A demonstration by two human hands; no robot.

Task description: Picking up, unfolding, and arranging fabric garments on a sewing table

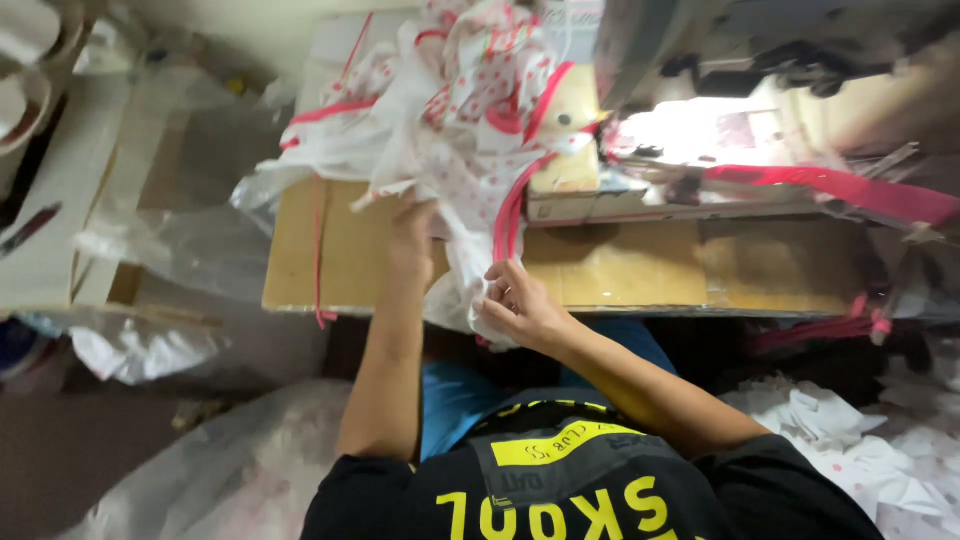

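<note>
A heap of white fabric with red dots and red trim [455,95] lies on a wooden sewing table [620,270] and hangs over its front edge. My left hand [412,235] reaches up into the heap and grips the cloth from below. My right hand [515,305] pinches the hanging edge of the same fabric near a red strip [510,215], at the table's front edge. A sewing machine [700,100] stands at the back right with its lamp lit over the needle area.
A red band [840,188] runs along the machine bed to the right. Clear plastic bags [190,240] lie at the left, with a cardboard box [60,190] beside them. More white cloth pieces [860,430] pile at the lower right. A plastic-wrapped bundle [230,470] sits at the lower left.
</note>
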